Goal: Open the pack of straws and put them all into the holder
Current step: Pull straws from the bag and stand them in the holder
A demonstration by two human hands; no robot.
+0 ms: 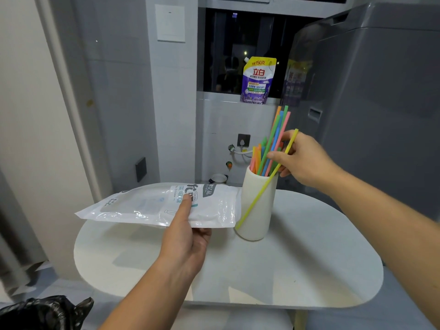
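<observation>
Nearest the camera, a crumpled black bag (45, 312) sits at the lower left corner, below the edge of the white oval table (297, 270). Above the table the left hand (188, 236) pinches the straw pack (152, 206) by its near long edge, thumb on top and fingers underneath, holding it flat and clear of the tabletop; the pack looks slack and empty, though its printed panel hides part of the inside. That film is light, limp and slippery, so a grip at the edge seam seems the surest. Just beside the pack's right end stands the cream holder (258, 206), already carrying a fan of coloured straws (271, 144). The right hand (302, 160) is closed lightly about a yellow-green straw (264, 184), which slants down across the outside of the holder, its lower tip near the base. Such a straw is feather-light, thin-walled and easily kinked, so it is best held near its upper half and lifted over the rim. Farther back, a purple pouch (258, 81) stands on the window ledge
</observation>
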